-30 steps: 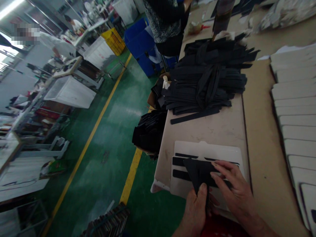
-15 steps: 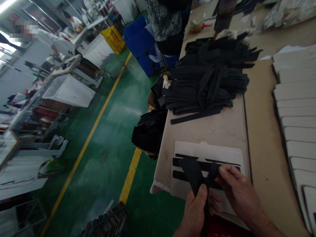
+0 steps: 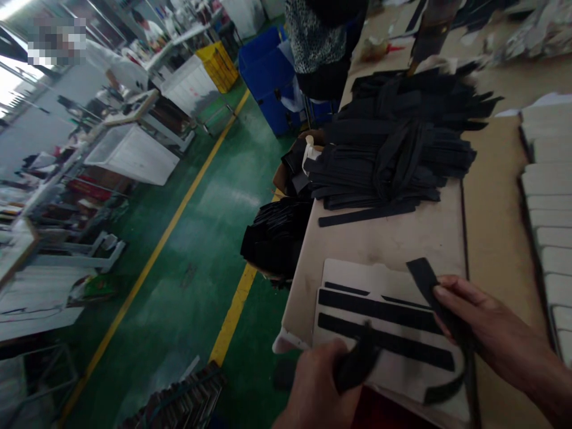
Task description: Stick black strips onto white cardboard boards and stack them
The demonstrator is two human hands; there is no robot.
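Note:
My right hand [image 3: 480, 313] is closed on a black fabric strip [image 3: 422, 277], thumb on top. One end of that strip points up and away, and the other curls down below the hand. Near the table's front corner, my left hand [image 3: 318, 384] is wrapped round another black strip [image 3: 357, 362], partly blurred, which sticks out on both sides of the fist. Between and beyond the hands lies a pale flat panel [image 3: 357, 271] with several black bands across it. My left hand hides part of its near edge.
Bundles of black strips [image 3: 388, 155] are heaped farther up the table, with a loose strip [image 3: 366, 215] before them. Pale panels [image 3: 552, 238] overlap in a row at right. Boxes of black pieces [image 3: 279, 238] stand beside the table. A person [image 3: 319, 47] stands beyond, near a blue bin [image 3: 263, 77].
My hands have moved apart, the left towards me and to the left, the right to the right. The black strips held together between them are now separate, one in each hand.

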